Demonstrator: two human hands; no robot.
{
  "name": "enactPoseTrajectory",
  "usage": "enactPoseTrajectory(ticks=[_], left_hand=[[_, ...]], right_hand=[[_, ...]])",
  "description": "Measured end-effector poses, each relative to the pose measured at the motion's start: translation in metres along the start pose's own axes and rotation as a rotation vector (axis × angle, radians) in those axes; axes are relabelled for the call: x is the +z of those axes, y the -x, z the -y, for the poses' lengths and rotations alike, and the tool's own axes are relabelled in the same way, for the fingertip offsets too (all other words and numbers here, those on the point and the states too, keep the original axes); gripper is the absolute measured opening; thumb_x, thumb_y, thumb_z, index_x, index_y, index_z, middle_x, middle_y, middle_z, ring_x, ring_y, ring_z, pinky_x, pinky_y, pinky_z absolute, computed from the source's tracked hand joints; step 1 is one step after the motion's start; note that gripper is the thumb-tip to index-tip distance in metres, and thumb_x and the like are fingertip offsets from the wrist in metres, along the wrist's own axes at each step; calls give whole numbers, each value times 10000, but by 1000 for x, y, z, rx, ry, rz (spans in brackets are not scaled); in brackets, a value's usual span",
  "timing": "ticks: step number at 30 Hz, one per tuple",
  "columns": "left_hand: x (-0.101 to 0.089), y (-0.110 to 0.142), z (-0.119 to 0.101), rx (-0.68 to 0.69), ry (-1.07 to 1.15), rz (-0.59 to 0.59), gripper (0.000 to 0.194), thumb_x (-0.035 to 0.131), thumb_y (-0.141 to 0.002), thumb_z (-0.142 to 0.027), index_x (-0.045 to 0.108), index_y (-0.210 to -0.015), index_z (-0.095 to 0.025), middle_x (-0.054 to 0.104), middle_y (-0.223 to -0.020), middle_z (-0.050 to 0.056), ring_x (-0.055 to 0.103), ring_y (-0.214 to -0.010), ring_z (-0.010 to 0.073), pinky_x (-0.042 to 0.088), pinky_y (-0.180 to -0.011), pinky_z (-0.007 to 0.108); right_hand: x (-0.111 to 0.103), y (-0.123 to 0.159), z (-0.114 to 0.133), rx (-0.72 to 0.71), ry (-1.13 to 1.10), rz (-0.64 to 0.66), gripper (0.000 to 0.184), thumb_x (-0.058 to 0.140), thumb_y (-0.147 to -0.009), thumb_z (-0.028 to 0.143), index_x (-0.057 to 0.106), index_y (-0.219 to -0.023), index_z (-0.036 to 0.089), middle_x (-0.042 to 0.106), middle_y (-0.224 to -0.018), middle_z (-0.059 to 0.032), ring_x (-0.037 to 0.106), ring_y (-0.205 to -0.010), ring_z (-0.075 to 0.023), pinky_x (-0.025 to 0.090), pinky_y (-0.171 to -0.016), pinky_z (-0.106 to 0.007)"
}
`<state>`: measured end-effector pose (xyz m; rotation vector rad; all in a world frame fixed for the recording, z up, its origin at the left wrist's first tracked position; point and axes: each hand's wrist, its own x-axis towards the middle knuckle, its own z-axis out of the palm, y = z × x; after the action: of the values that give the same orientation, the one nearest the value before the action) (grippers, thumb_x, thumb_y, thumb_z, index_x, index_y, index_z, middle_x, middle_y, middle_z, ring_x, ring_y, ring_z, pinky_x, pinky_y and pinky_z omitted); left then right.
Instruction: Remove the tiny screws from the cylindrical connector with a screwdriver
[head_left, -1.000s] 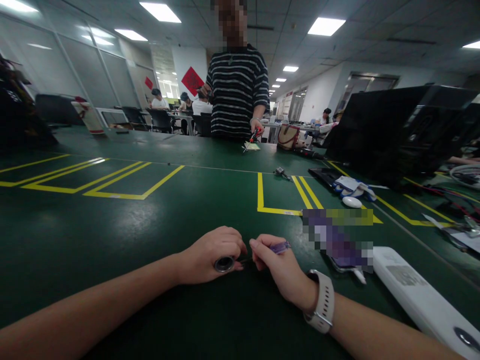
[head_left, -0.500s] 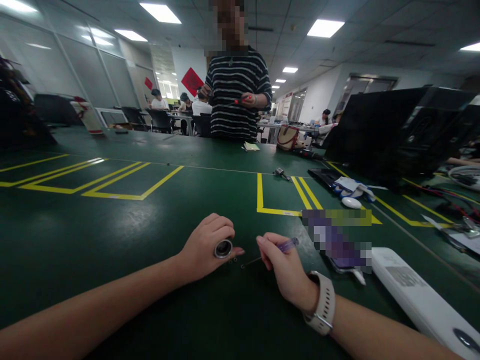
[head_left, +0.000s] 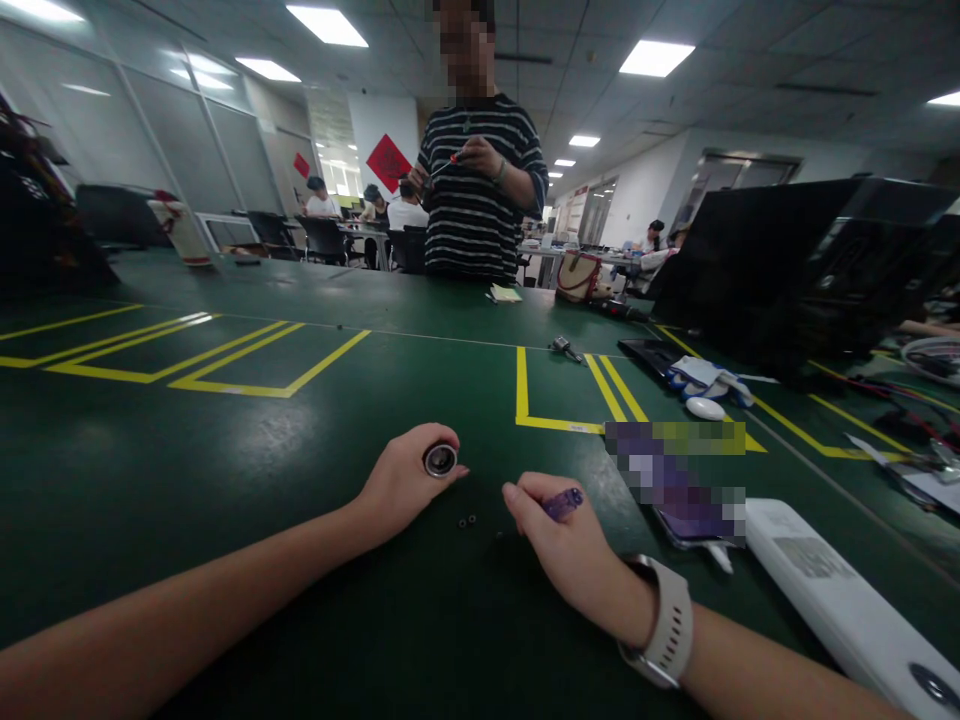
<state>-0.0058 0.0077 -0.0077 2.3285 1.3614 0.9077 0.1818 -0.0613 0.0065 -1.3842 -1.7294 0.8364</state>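
My left hand point(head_left: 409, 480) is closed round a short metal cylinder point(head_left: 440, 460), whose silver rim and dark hollow inside face me. In my right hand point(head_left: 562, 535) is a small screwdriver point(head_left: 562, 503) with a clear purple handle, gripped like a pen; its shaft is hardly visible. Between the hands, two tiny dark nuts point(head_left: 466, 521) lie side by side on the green table point(head_left: 337, 640). A small dark speck, too faint to name, is on the table just left of my right hand.
On my right lie a phone point(head_left: 667, 485) with a cable and a long white device point(head_left: 825, 580). Beyond are a white mouse point(head_left: 705, 408), gloves point(head_left: 709, 380) and a small metal part point(head_left: 565, 348). Across the table stands a person in a striped shirt point(head_left: 480, 190).
My left hand has lifted slightly with the cylinder, away from the nuts. The screwdriver has tilted, its tip no longer at the small ring on the table. The person opposite has raised a hand.
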Motion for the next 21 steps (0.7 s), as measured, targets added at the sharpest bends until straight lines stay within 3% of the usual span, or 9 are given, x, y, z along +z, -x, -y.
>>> enactPoseTrajectory(ticks=[5, 11, 15, 21], left_hand=[[5, -6, 11, -37, 261, 90, 364, 659, -654, -191, 565, -1005, -177, 635, -1000, 59, 611, -920, 213, 493, -808, 398], [1, -9, 7, -204, 630, 182, 447, 499, -666, -44, 520, -1098, -154, 626, -1115, 97, 595, -1041, 210, 448, -933, 425], [-3, -9, 2, -270, 698, 208, 445, 506, -673, -38, 529, -1101, -159, 643, -1109, 82, 578, -1078, 211, 408, -985, 428], [-3, -9, 2, -281, 744, 215, 460, 541, -659, -43, 533, -1106, -152, 637, -1126, 90, 592, -1057, 216, 418, -977, 428]], right_hand=[[4, 0, -6, -30, -109, 5, 374, 432, -867, 373, 456, -545, 185, 418, -516, 38, 409, -512, -109, 306, -496, -245], [3, 0, -12, -64, -281, -9, 301, 517, -841, 392, 546, -638, 172, 498, -576, 31, 464, -545, -108, 363, -516, -231], [1, 2, -9, -82, -332, 25, 214, 536, -840, 347, 608, -745, 169, 588, -691, -5, 543, -644, -134, 420, -584, -247], [1, 2, -6, -106, -349, 85, 205, 519, -857, 287, 636, -998, 196, 645, -986, -56, 588, -939, -190, 443, -839, -332]])
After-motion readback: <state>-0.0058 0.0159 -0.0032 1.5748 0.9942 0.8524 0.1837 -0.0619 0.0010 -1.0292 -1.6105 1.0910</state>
